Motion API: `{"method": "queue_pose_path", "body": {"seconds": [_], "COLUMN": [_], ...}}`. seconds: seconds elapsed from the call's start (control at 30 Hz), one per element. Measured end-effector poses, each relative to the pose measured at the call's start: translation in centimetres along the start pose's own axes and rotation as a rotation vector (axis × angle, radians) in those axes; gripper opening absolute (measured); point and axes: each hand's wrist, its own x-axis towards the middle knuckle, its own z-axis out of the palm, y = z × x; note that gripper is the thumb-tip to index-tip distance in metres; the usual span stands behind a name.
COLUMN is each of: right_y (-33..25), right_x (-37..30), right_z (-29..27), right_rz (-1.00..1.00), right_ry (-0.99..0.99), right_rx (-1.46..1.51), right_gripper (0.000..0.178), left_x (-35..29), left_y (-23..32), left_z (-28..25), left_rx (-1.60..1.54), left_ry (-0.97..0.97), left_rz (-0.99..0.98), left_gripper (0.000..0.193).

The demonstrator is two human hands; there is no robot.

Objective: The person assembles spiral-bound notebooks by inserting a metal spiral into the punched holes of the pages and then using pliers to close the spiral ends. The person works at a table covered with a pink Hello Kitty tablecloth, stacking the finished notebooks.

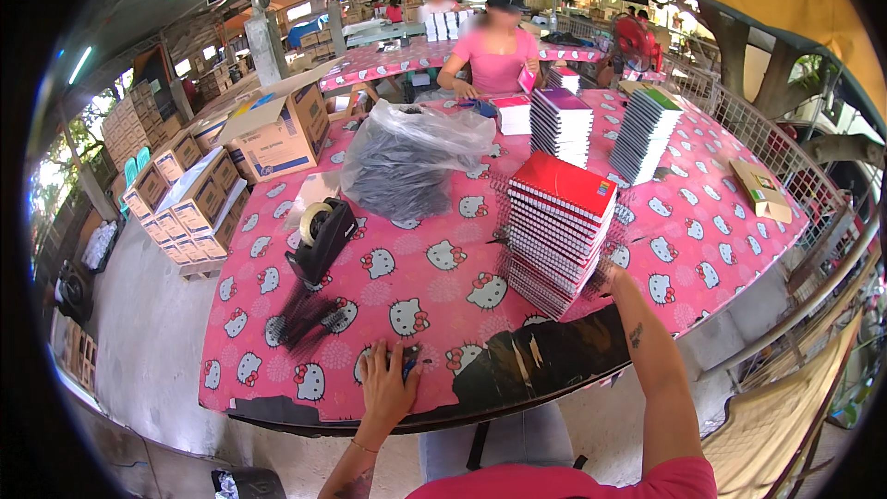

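Note:
My left hand [388,386] rests on the pink patterned tablecloth near the table's front edge. Between its thumb and fingers is a small dark tool [410,362] with blue on it; its exact kind is partly hidden. At the right, my right hand [607,279] is against the lower side of a tall stack of red notebooks [562,212], its fingers mostly hidden. Black spiral coils stick out from both sides of the stack. Left of my left hand lies a bunch of loose black coils [309,322]. Beyond it stands a black tape dispenser [321,242] with a roll of tape.
A clear plastic bag [407,162] of dark material sits mid-table. Farther back are purple notebooks [562,125] and green-topped notebooks [645,134]. Across the table a person in pink [499,60] handles a notebook. Cardboard boxes [277,129] stand left; flattened cardboard [762,189] lies right.

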Motion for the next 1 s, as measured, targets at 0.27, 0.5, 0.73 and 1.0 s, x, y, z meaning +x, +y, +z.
{"method": "queue_pose_path", "body": {"seconds": [0.27,0.5,0.73,1.0], "right_y": [0.9,1.4,-1.8,-22.0], "right_x": [2.8,2.5,1.7,-16.9], "right_z": [-3.2,-0.7,-6.8,18.3], "right_rz": [-0.045,0.029,-0.392,-1.287], "right_ry": [-0.121,-0.182,-0.005,-0.126], "right_rx": [-0.070,-0.080,-0.265,-0.935], "right_gripper": [0.047,0.046,0.054,0.041], "left_x": [0.8,3.3,9.8,15.1], "left_y": [0.1,2.9,12.4,12.1], "left_z": [0.2,-0.6,-5.1,-8.6], "left_rx": [-0.041,-0.813,-1.562,-1.728], "left_ry": [0.083,0.148,-0.098,-0.483], "left_rz": [0.068,-0.240,-0.023,-0.116], "left_gripper": [0.040,0.032,0.037,0.039]}}
